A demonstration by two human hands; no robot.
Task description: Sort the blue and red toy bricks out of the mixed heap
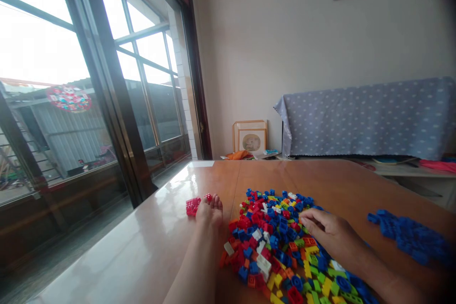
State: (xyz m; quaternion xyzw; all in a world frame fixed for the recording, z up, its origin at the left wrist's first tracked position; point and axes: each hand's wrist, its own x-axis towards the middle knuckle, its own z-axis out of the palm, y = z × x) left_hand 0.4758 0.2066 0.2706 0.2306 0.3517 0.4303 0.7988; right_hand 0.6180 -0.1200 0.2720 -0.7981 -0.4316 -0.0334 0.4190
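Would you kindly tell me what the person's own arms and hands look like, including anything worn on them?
The left hand and right hand are ungloved. The left forearm and right forearm show no sleeve, watch or bracelet within view. A thin ring would be hard to make out.

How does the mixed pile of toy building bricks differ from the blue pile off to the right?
Colour: the mixed pile has red, blue, yellow, green, orange and white bricks; the blue pile looks all blue.
Size: the mixed pile covers much more area than the blue pile.
Hands: the right hand is at the mixed pile, while neither hand is at the blue pile.
Shared: both lie loose on the brown table.
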